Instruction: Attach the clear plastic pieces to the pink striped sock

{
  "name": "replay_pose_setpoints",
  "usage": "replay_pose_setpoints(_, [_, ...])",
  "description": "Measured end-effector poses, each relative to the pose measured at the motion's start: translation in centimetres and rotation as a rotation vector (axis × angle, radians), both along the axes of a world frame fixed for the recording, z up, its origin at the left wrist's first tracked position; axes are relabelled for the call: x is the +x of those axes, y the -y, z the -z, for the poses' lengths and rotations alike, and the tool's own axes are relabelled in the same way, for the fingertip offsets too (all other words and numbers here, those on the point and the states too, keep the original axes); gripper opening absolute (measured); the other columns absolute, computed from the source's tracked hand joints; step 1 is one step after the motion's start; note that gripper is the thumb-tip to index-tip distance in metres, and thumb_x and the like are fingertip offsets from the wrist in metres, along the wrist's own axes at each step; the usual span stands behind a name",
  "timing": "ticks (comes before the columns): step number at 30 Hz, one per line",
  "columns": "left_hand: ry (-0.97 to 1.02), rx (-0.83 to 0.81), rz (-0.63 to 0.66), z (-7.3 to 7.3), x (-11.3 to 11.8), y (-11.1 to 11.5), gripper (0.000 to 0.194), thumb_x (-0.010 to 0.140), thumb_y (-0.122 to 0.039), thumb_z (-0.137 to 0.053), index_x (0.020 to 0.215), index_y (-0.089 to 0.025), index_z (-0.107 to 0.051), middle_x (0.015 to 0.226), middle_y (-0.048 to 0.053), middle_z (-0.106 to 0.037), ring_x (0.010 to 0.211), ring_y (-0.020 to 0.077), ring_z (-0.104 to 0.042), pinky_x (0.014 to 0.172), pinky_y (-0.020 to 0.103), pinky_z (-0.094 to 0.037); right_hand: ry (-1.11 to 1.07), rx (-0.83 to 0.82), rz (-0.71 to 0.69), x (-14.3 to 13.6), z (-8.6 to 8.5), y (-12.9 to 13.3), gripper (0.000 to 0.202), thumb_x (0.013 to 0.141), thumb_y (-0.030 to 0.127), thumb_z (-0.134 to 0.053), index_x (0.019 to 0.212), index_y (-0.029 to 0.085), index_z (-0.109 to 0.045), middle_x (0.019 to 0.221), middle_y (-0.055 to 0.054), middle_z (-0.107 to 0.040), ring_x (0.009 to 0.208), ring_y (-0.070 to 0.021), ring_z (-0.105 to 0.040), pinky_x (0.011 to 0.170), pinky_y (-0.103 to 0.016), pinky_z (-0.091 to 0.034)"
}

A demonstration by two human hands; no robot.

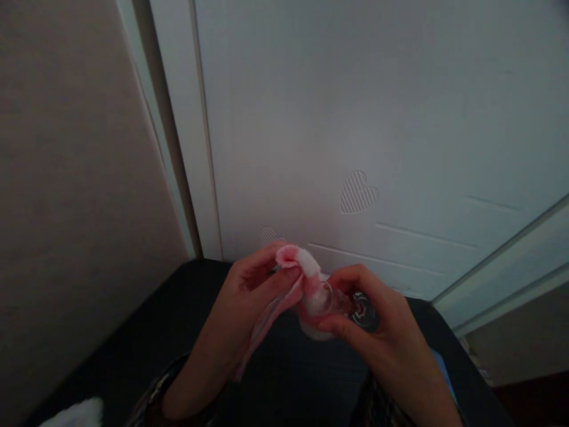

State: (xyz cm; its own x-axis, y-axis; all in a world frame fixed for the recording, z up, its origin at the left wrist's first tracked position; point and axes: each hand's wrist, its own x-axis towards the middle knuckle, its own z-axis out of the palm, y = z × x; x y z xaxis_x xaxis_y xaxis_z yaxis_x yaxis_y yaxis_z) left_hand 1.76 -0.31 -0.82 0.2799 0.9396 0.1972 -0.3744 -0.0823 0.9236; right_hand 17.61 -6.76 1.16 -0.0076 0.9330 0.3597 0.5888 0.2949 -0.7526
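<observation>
My left hand [262, 284] pinches a pink and white fluffy cloth [306, 270]. One end of the cloth is stuffed into the mouth of a small clear glass [340, 301], and another part hangs down along my left wrist. The glass lies tilted on its side in my right hand [377, 314], its round foot pointing right behind the fingers. Fingers and thumb of my right hand close round it. Below the mouth of the glass shows a pale rounded shape that I cannot make out.
Beneath the hands is a dark tabletop [293, 379]. A white panel with embossed hearts [355, 118] rises behind it. Something white and fluffy [77, 412] lies at the lower left, and a blue object [444, 373] is partly hidden by my right forearm.
</observation>
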Motion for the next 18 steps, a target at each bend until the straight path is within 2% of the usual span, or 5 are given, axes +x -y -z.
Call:
replay_pose_setpoints(5, [-0.133,0.072,0.055,-1.0,0.5,0.8,0.009,0.076,-0.025,-0.068,0.077,-0.017,-0.068,0.071,0.0,-0.066,0.065,0.0134,-0.061,0.056,0.018,-0.048,-0.019,0.004,0.045,0.0,-0.2,-0.1,0.023,0.074,0.024,-0.072,0.088,0.025,-0.055,0.076,0.005,-0.06,0.066,-0.0121,-0.053,0.059,-0.022,-0.04])
replay_pose_setpoints(11, [-0.234,0.205,0.128,-0.8,0.5,0.5,0.02,0.08,-0.026,-0.065,0.097,-0.017,-0.071,0.1,0.006,-0.071,0.088,0.018,-0.066,0.075,0.022,-0.051,-0.013,0.086,0.14,-0.2,1.0,-1.2,0.024,0.076,0.023,-0.068,0.088,0.023,-0.047,0.07,0.005,-0.056,0.057,-0.0118,-0.053,0.051,-0.021,-0.039])
replay_pose_setpoints(14, [-0.276,0.149,0.17,-0.3,0.4,0.4,0.029,0.079,-0.027,-0.066,0.107,-0.02,-0.068,0.082,0.003,-0.073,0.061,0.0147,-0.067,0.056,0.021,-0.052,0.055,0.076,0.143,-0.6,1.6,-1.6,0.024,0.078,0.023,-0.066,0.094,0.023,-0.048,0.079,0.0,-0.061,0.066,-0.0152,-0.059,0.056,-0.024,-0.043])
replay_pose_setpoints(16, [-0.29,0.084,0.19,0.0,0.3,0.3,0.033,0.079,-0.03,-0.066,0.112,-0.021,-0.065,0.064,0.0,-0.07,0.041,0.0115,-0.059,0.042,0.02,-0.046,0.071,0.07,0.087,-0.7,1.8,-1.5,0.026,0.079,0.02,-0.065,0.099,0.023,-0.049,0.087,-0.002,-0.062,0.075,-0.0171,-0.061,0.063,-0.027,-0.045])
replay_pose_setpoints(18, [-0.272,0.056,0.153,0.1,0.2,0.2,0.033,0.079,-0.032,-0.066,0.111,-0.022,-0.065,0.059,-0.001,-0.069,0.036,0.0107,-0.055,0.038,0.019,-0.042,0.062,0.081,0.036,-0.7,1.7,-1.3,0.03,0.079,0.014,-0.064,0.103,0.024,-0.049,0.093,-0.002,-0.062,0.082,-0.0169,-0.06,0.07,-0.027,-0.046])
